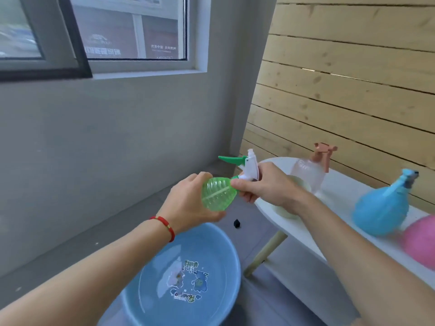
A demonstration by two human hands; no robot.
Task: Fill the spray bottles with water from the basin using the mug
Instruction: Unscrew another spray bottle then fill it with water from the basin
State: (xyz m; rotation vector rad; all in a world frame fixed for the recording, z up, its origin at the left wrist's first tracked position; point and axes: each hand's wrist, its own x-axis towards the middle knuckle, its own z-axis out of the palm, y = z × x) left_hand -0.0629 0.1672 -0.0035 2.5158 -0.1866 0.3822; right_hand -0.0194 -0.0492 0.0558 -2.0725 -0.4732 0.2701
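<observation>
Green spray bottle (217, 193), ribbed translucent plastic, bulb-shaped, being held tilted on its side above the blue basin (226, 250). Left hand (188, 205) cupping and gripping the bulb; right hand (263, 187) clamping the neck collar under the white-and-green trigger head (244, 164), probably unscrewing or tightening it. Possibly slipping from wet fingers on the smooth plastic, or the loosened head dropping into the basin water. Pale mug (299, 184) mostly hidden behind the right wrist, sitting on the white bench (339, 184). Clear bottle with a brownish-pink head (310, 170), rounded blue bottle (381, 210) and pink bottle (421, 241) waiting along the bench, wooden slat wall (353, 74) behind.
</observation>
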